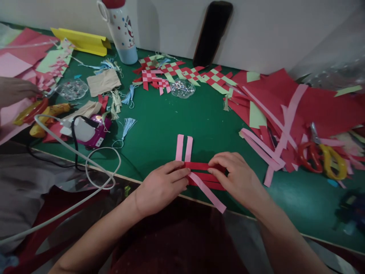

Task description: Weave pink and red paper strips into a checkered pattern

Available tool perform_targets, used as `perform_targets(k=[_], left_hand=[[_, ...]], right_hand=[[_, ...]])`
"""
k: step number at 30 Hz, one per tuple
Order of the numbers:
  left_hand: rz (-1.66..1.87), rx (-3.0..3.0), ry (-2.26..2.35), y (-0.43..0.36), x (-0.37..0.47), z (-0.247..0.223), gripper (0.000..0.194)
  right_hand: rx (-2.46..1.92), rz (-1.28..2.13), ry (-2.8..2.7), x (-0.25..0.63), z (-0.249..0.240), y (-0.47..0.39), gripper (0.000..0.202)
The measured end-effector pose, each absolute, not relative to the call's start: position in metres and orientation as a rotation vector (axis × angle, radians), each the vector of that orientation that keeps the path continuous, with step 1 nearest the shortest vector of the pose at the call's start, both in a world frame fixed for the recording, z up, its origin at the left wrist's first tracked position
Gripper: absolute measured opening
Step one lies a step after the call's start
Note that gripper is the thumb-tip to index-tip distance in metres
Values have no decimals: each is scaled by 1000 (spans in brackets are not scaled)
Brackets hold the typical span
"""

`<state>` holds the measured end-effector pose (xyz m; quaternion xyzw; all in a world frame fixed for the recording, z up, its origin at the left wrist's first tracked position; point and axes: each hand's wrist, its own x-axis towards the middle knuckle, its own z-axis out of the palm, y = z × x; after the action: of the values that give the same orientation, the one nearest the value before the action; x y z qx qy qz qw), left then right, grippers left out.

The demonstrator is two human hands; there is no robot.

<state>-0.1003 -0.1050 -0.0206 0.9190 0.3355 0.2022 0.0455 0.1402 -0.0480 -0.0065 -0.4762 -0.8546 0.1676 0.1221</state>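
Close to the table's front edge lie several red paper strips (203,176), side by side, crossed by pink paper strips (179,147) that stick out beyond them. My left hand (162,182) is closed over the left part of this weave, its fingertips gripping it at the crossing. From under those fingers a loose pink strip (209,193) slants down to the right, across the red ones. My right hand (238,177) pinches the topmost red strip between thumb and fingers, near its right end. The part of the weave under my left hand is hidden.
Red paper sheets (322,110), pink strips and scissors (330,156) lie at right. Woven checkered pieces (194,74), a dish of small gems (182,88), a bottle (121,34) and a phone (212,32) are behind. Another person's hand (17,91), cables and a charger (82,131) are left.
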Motion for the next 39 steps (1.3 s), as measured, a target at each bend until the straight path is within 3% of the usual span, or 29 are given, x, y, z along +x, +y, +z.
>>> perform_targets(k=[8, 16, 30, 34, 39], left_hand=[[601, 2778, 1027, -106, -102, -20, 21], [597, 2764, 1086, -106, -104, -19, 22], [595, 2799, 1072, -105, -105, -21, 23], [645, 2697, 1174, -107, -105, -21, 20], [581, 2636, 1178, -108, -106, -24, 17]], right_hand=[[-1475, 632, -2386, 131, 15, -44, 12], [-1587, 1347, -1925, 101, 39, -18, 32], [-1294, 1812, -1828, 61, 37, 10, 21], [-1197, 1520, -1966, 73, 45, 8, 26], [-1114, 561, -1749, 105, 56, -19, 14]])
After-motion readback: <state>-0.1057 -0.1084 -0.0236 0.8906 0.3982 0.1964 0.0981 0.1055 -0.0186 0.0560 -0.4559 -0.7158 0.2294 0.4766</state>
